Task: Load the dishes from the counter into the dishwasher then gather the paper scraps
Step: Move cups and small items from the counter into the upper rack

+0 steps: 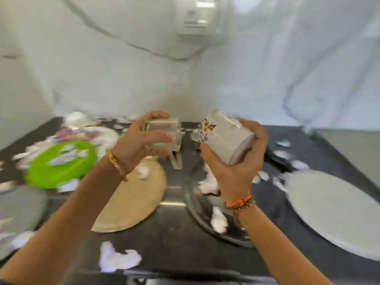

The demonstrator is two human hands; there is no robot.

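Observation:
My left hand grips a clear drinking glass, tipped on its side above the dark counter. My right hand holds a white mug with a flower print, also tipped, its base toward me. Both are lifted above the counter at its middle. Below them lie a green plate at the left, a tan plate in the middle, a shiny dark plate and a large white plate at the right. White paper scraps are scattered over the counter and plates.
More dishes, among them a white bowl and a patterned plate, crowd the back left corner. A grey plate sits at the left edge. Marbled white walls enclose the counter on three sides. The picture is blurred by motion.

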